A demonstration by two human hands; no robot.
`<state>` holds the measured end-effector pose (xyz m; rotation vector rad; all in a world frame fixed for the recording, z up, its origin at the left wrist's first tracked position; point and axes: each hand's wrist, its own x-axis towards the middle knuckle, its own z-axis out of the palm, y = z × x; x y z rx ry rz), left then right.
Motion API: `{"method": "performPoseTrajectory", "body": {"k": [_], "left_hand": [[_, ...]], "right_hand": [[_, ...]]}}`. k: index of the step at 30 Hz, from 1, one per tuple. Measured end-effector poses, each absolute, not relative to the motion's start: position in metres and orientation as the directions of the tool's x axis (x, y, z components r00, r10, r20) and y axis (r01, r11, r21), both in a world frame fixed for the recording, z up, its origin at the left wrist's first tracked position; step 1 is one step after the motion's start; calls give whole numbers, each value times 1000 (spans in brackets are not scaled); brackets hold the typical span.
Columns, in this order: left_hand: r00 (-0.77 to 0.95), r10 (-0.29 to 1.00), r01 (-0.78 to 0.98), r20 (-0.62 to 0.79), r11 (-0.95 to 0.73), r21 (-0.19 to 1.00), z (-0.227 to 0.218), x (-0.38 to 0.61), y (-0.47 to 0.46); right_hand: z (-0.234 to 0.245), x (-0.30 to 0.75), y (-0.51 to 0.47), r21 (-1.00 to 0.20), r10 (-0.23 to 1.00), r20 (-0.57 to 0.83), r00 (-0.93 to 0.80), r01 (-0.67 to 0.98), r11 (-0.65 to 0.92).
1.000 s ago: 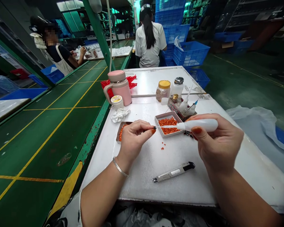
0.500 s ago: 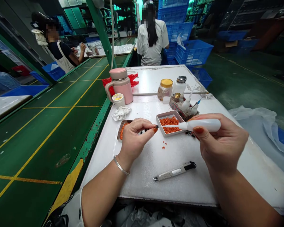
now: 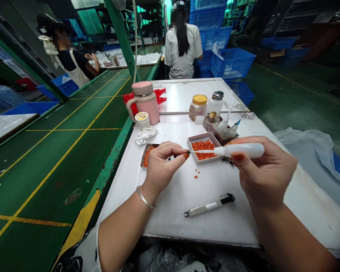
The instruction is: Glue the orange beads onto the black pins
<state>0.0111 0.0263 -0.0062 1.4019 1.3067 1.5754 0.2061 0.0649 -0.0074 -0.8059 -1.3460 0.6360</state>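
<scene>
My left hand (image 3: 161, 166) is closed in a pinch on a tiny dark piece at its fingertips, above the white foam mat (image 3: 187, 196). My right hand (image 3: 262, 172) grips a white squeeze bottle (image 3: 240, 150) whose thin nozzle points left and meets that piece. Just behind the nozzle sits a small metal tray (image 3: 203, 145) of orange-red bits. A second tray (image 3: 147, 155) of the same bits lies partly hidden behind my left hand. A few loose orange bits (image 3: 196, 174) and small black pieces (image 3: 227, 160) lie on the mat.
A grey pen-like tool (image 3: 209, 206) lies on the mat near me. Behind stand a pink mug (image 3: 145, 102), a small white jar (image 3: 142, 119), crumpled tissue (image 3: 145, 135), a yellow-lidded jar (image 3: 198, 107), a white bottle (image 3: 215, 102) and a tray of droppers (image 3: 222, 128). Green conveyor (image 3: 53, 151) on the left; two people work farther back.
The view shifted slightly. My hands have stayed almost still, with the nozzle tip held at the piece in my left fingers.
</scene>
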Motion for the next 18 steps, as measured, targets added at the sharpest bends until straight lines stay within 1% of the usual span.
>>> {"method": "performPoseTrajectory", "body": {"k": [10,18], "left_hand": [[-224,922,138,317,-292,946,-5,11,26],[-222,922,131,317,-294,947,-5,12,26]], "right_hand": [[-9,208,65,-804,794,594,131,55,593],[-7,207,65,-802,795,594,124,20,597]]}}
